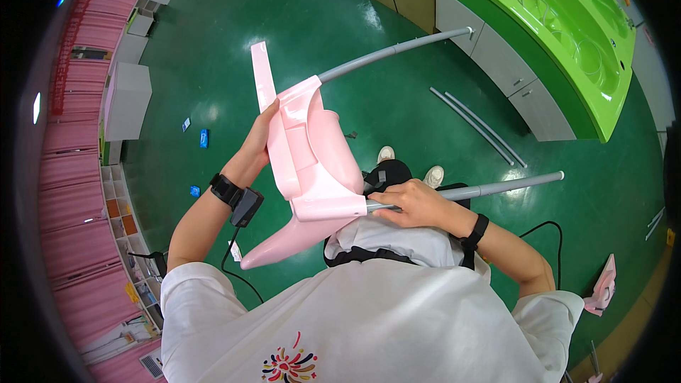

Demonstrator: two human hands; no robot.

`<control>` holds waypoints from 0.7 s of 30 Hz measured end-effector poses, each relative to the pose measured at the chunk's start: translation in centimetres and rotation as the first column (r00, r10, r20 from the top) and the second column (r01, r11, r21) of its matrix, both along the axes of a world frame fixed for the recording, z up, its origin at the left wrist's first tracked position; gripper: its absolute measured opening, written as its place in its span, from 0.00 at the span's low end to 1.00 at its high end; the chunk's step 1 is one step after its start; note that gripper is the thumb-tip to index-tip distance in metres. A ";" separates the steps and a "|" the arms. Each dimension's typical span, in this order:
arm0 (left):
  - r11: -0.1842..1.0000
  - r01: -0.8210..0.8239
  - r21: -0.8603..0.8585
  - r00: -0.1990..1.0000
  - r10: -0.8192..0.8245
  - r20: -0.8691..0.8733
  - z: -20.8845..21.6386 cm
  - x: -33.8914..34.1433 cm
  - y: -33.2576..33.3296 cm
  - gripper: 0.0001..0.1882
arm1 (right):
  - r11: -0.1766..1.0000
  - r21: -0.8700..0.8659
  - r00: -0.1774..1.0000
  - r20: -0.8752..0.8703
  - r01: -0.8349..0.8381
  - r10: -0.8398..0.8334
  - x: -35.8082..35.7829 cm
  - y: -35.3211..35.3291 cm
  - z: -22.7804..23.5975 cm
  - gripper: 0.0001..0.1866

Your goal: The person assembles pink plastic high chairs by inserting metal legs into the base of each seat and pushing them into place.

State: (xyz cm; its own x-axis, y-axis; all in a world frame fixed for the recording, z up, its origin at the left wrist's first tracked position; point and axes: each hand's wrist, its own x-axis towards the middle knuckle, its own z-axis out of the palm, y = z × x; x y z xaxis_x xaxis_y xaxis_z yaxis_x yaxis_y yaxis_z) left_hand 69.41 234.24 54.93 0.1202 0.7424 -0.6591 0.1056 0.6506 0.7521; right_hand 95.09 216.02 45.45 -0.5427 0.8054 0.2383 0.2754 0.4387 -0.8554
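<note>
In front of me I hold up a pink moulded plastic part (323, 159) with a hollow bulge and a tapering horn-like end. My left hand (262, 131) is closed on its edge, the thumb lying on the pink surface. A long grey tube (390, 51) runs from its upper corner out to the right. From the lower socket a second grey tube (507, 186) points right. My right hand (418, 204) is wrapped round this tube close to the socket, and its fingertips lie by the joint. How deep either tube sits is hidden.
Two loose grey tubes (479, 126) lie on the green floor (213, 21), beside a white cabinet with a bright green basin top (560, 35). Another pink part (603, 287) lies at the right. Small blue packets (204, 138) and shelves (124, 220) are at the left.
</note>
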 end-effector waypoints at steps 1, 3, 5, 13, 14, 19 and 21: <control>1.000 -0.008 -0.003 1.000 0.008 -0.005 0.0 0.1 0.0 0.25 | 1.000 0.011 1.000 -0.005 0.001 -0.001 0.0 0.0 -0.1 0.17; 1.000 -0.003 -0.003 1.000 0.003 -0.015 0.3 0.3 -0.1 0.25 | 1.000 0.018 1.000 0.006 0.000 0.000 0.0 0.1 -0.1 0.17; 1.000 0.002 -0.004 1.000 -0.002 -0.025 0.3 0.5 -0.1 0.25 | 1.000 0.025 1.000 0.017 0.000 0.000 0.0 0.1 -0.1 0.17; 1.000 -0.001 -0.017 1.000 0.001 -0.028 0.1 0.4 0.1 0.25 | 0.999 0.050 1.000 0.029 0.006 -0.008 0.0 0.1 0.0 0.15; 1.000 -0.001 -0.018 1.000 0.001 -0.028 0.1 0.4 0.1 0.25 | 0.999 0.049 1.000 0.029 0.006 -0.008 0.0 0.1 -0.1 0.15; 1.000 -0.001 -0.031 1.000 0.001 -0.012 0.1 0.5 0.2 0.25 | 1.000 0.019 1.000 0.026 0.007 -0.008 -0.1 0.1 -0.3 0.16; 1.000 0.000 -0.028 1.000 0.000 -0.001 -0.1 0.4 0.3 0.25 | 1.000 -0.006 1.000 0.027 0.011 -0.011 -0.2 0.0 -0.2 0.16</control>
